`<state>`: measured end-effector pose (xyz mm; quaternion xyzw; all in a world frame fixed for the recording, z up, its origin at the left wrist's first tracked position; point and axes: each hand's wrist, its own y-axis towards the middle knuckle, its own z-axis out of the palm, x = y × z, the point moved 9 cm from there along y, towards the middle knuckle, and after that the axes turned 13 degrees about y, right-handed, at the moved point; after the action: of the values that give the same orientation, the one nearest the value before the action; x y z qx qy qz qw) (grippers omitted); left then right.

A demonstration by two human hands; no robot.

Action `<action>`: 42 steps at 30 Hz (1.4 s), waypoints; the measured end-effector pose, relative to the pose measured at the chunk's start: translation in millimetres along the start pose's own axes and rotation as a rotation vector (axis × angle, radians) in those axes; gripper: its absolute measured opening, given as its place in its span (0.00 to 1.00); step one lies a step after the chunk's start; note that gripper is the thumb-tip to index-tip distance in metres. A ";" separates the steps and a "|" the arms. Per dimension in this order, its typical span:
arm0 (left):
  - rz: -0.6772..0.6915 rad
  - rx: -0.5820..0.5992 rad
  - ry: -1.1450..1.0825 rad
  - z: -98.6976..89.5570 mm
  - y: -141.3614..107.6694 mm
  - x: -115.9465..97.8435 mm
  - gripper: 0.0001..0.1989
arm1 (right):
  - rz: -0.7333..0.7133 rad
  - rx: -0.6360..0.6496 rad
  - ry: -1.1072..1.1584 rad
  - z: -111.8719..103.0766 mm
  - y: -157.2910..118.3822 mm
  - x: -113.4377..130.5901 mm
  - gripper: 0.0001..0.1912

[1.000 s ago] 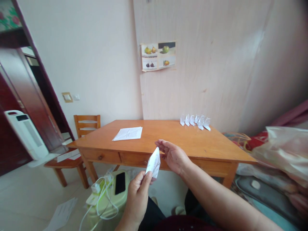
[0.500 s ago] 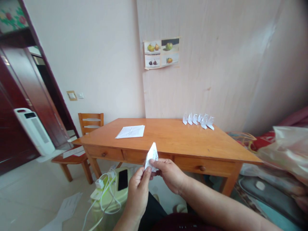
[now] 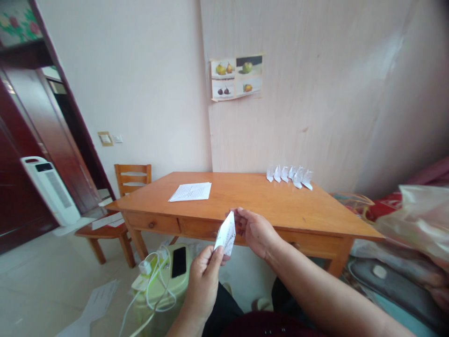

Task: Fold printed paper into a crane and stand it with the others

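A small folded piece of printed white paper (image 3: 225, 235), pointed at its upper end, is pinched at its lower end between the thumb and fingers of my left hand (image 3: 205, 274). Beside its upper right edge, my right hand (image 3: 257, 232) has its thumb stretched out and fingers loosely curved, apart from the thumb. Those fingertips are partly behind the paper; whether they touch it I cannot tell. Both hands are in front of the wooden table (image 3: 242, 196). On its far right part stand several folded white paper pieces (image 3: 285, 174) in a cluster.
A stack of printed sheets (image 3: 191, 192) lies on the table's left half. Left of my legs, a pale green container (image 3: 163, 292) carries a black phone (image 3: 178, 262) and white cables. A wooden chair (image 3: 131, 180) stands left, plastic bags (image 3: 414, 220) right.
My right hand has let go of the folded paper's lower part and moved up and right, its fingers opening. The paper has shifted slightly right and turned, still in my left hand.
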<state>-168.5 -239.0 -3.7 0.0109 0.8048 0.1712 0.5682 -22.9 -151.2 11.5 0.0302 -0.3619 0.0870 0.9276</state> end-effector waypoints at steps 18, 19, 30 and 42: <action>0.065 0.058 -0.073 6.7 -1.0 -11.0 0.17 | 0.180 0.173 -0.027 21.5 -32.6 -46.7 0.12; 0.068 0.063 -0.045 7.0 -1.2 -11.3 0.18 | 0.177 0.161 -0.020 20.0 -30.3 -44.2 0.13; 0.052 0.057 0.039 7.8 -2.9 -4.0 0.21 | 0.034 -0.050 0.065 -0.5 -1.0 3.9 0.08; -0.013 -0.063 -0.087 -5.1 5.9 11.2 0.19 | 0.114 0.239 -0.284 23.3 -39.2 -43.7 0.13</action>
<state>-178.2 -232.4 -10.7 -0.0046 0.7736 0.1920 0.6038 -62.8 -198.5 -0.7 0.1317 -0.4772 0.1765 0.8507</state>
